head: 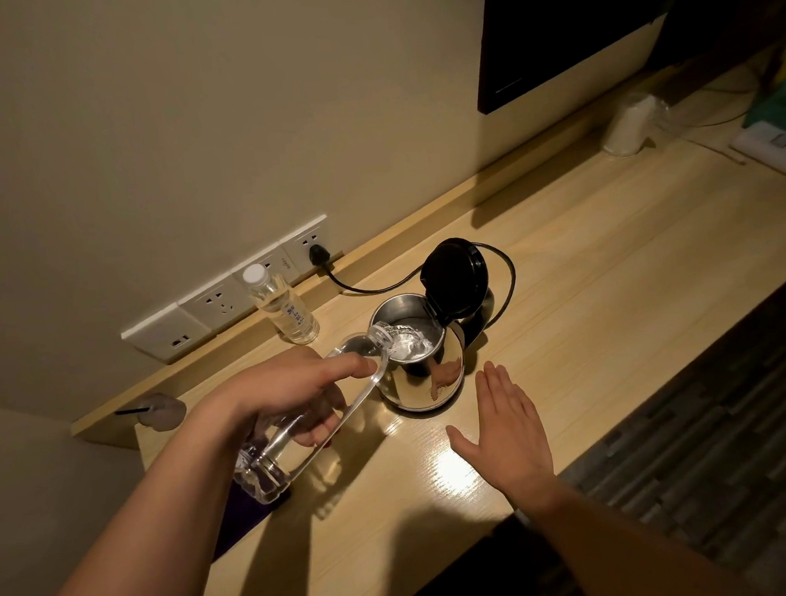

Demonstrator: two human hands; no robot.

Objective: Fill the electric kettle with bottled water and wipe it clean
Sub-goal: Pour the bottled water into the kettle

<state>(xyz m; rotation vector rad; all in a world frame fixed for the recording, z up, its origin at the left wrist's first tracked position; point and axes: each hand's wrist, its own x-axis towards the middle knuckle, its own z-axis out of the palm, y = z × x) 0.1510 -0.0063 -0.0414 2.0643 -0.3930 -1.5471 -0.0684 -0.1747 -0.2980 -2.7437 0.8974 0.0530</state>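
Note:
A steel electric kettle (418,380) stands on the wooden desk (613,282) with its black lid (455,277) flipped up. My left hand (296,397) grips a clear water bottle (298,439), tipped with its neck over the kettle's mouth, and water streams into the pot. My right hand (507,424) rests flat on the desk just right of the kettle, fingers spread, holding nothing. A second, capped water bottle (282,308) stands upright behind, by the wall sockets.
The kettle's black cord (367,288) runs to a plug in the wall socket strip (228,295). A dark purple cloth (241,518) lies under my left forearm. A stack of cups (630,125) and white items (776,145) sit far right. The desk's front edge runs along the right.

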